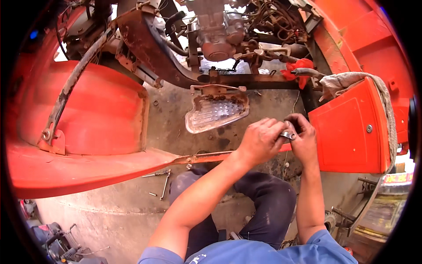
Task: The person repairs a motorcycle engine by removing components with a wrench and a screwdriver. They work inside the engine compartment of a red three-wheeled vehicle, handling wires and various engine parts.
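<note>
My left hand (pixel 263 141) and my right hand (pixel 302 138) meet over the red body rail (pixel 206 156), fingers curled round a small curved silver metal piece (pixel 287 135), perhaps a clamp; its far part is hidden by my fingers. Beyond my hands is a rusty metal foot plate (pixel 215 113) with a ribbed tread, below the frame crossbar. Just right of my right hand stands a red side box (pixel 345 134) with a round lock and a grey rag (pixel 340 83) draped over its top.
The engine (pixel 215 33) with hoses and cables is at the top. A red fender (pixel 101 110) with a rusty strut (pixel 79 75) is at left. A wrench (pixel 166 185) lies on the floor (pixel 110 207). A machine (pixel 57 246) is at lower left, a worn yellow object (pixel 387 211) at lower right.
</note>
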Demonstrator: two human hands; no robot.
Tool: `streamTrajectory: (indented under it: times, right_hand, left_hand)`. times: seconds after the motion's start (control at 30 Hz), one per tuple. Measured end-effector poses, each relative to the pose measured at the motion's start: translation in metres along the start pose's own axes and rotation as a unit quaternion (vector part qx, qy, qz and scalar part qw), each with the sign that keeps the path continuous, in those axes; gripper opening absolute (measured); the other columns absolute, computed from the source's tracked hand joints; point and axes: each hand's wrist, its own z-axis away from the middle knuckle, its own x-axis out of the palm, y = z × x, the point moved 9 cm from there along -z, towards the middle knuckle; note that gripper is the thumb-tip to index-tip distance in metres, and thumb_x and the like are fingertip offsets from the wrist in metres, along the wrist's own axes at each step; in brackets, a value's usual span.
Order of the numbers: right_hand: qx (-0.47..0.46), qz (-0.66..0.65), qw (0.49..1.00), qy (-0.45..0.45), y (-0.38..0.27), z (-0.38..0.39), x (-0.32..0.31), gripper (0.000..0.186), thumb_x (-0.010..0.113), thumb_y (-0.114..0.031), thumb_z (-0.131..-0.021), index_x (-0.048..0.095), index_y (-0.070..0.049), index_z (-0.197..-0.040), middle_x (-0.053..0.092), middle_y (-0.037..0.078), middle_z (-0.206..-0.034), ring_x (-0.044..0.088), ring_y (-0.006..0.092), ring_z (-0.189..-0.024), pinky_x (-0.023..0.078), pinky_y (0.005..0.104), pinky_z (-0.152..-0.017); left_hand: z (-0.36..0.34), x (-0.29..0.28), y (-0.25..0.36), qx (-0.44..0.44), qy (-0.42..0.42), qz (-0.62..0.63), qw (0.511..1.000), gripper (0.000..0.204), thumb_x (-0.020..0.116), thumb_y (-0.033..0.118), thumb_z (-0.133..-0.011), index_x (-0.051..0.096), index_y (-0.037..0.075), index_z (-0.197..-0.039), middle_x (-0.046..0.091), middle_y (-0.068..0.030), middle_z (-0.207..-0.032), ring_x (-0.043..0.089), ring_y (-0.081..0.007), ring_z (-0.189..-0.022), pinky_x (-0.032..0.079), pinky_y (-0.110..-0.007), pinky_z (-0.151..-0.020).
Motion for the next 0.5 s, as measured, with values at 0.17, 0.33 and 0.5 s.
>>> streamTrajectory:
  times: [0.17,0.33,0.5]
  right_hand:
    - [0.070,0.007,0.993,-0.094,0.037,-0.035,0.051,0.016,0.072,-0.012,-0.094,0.065,0.001,-0.099,0.066,0.005,-0.079,0.056,0.0100,-0.069,0.050,0.0288,-0.065]
    - [-0.098,0.093,0.972,-0.194,0.051,-0.055,0.160,0.024,0.074,-0.022,-0.091,0.073,-0.004,-0.106,0.072,0.017,-0.093,0.069,0.0302,-0.083,0.055,0.0411,-0.075]
    - [-0.249,0.192,0.928,-0.201,0.041,-0.098,0.281,0.022,0.069,-0.020,-0.089,0.075,-0.008,-0.107,0.071,0.018,-0.098,0.068,0.0379,-0.094,0.054,0.0457,-0.085]
  left_hand:
    - [0.001,0.006,0.036,0.075,-0.008,0.004,0.997,0.021,0.074,0.017,-0.072,0.059,0.007,-0.083,0.058,-0.0095,-0.079,0.064,-0.0323,-0.078,0.053,-0.043,-0.069]
    - [0.002,-0.002,0.030,0.058,0.024,-0.024,0.998,0.023,0.073,0.017,-0.070,0.061,0.006,-0.087,0.058,-0.0098,-0.078,0.064,-0.0311,-0.076,0.053,-0.042,-0.069]
    - [0.001,-0.019,0.012,0.038,0.040,-0.033,0.998,0.025,0.074,0.019,-0.069,0.061,0.006,-0.087,0.056,-0.0090,-0.076,0.062,-0.0308,-0.073,0.053,-0.041,-0.068]
